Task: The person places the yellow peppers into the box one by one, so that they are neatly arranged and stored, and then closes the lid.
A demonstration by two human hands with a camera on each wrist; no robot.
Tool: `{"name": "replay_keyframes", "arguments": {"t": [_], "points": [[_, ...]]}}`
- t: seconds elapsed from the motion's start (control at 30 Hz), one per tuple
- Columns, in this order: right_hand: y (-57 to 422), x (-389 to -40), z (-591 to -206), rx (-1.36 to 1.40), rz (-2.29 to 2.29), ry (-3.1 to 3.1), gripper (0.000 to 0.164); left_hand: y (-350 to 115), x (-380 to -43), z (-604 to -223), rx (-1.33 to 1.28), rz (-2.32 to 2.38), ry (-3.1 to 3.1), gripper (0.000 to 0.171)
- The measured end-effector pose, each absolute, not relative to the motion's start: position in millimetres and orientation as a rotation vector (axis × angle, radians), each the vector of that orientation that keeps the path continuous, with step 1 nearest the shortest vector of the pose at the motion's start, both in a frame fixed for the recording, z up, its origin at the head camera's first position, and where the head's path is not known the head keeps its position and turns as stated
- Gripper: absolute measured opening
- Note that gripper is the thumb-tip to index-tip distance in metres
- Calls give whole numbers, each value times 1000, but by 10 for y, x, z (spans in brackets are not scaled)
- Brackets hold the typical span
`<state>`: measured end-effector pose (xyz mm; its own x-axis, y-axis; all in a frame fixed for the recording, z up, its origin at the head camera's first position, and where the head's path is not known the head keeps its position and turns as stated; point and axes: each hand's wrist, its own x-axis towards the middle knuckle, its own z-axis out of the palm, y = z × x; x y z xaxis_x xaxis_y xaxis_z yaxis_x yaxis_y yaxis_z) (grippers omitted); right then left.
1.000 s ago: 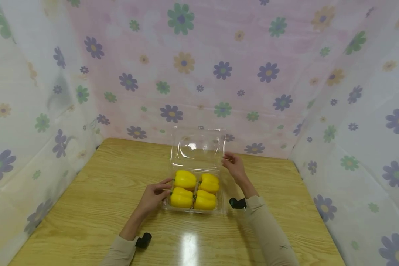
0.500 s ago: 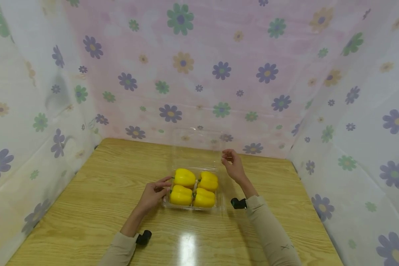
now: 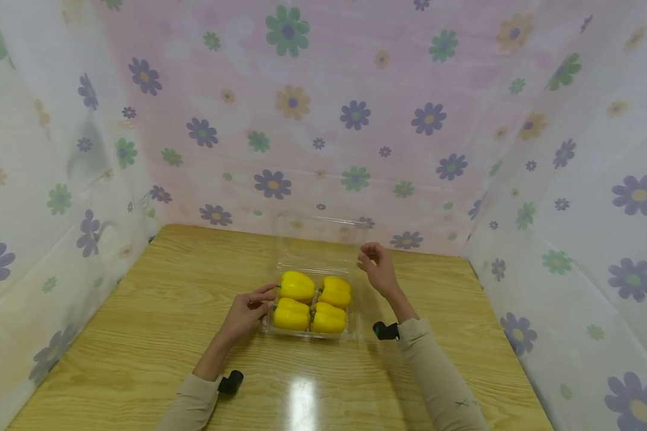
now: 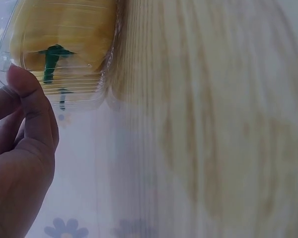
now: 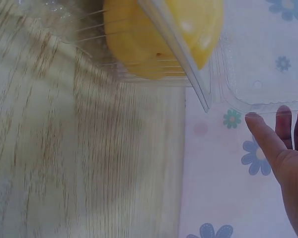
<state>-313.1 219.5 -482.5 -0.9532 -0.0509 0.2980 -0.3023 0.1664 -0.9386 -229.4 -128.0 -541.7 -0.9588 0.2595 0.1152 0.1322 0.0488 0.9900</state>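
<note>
A clear plastic clamshell box (image 3: 313, 336) sits on the table with several yellow bell peppers (image 3: 297, 287) in it, in two rows. Its clear lid (image 3: 318, 242) stands raised at the back. My left hand (image 3: 244, 315) pinches the box's left rim; in the left wrist view the thumb (image 4: 25, 82) lies on the rim beside a pepper with a green stem (image 4: 50, 64). At the lid's right edge, the fingertips of my right hand (image 3: 380, 272) touch the plastic. In the right wrist view its thumb (image 5: 265, 136) and fingers are extended along that edge.
The wooden table (image 3: 156, 335) carries the box near its middle. Flower-patterned cloth (image 3: 323, 120) encloses the table at the back and both sides. Each wrist wears a small black camera, such as the one (image 3: 230, 382) on the left.
The lid's tilt has altered slightly, and its upper edge sits closer to the peppers. Bright reflections on it have gone. Both hands stay at nearly the same places on the box.
</note>
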Motion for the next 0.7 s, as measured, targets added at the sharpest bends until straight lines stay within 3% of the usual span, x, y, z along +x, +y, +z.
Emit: {"name": "replay_keyframes", "arguments": {"t": [0.47,0.7], "points": [[2222,-3047,-4871,479,1796,-2234,15,-1316,-2325,-5407,414,2067,2146,27],[2163,-2864,-4654,523,1762,-2250,13,-1381,-2337,-5396,481,2063,2039,33]]}}
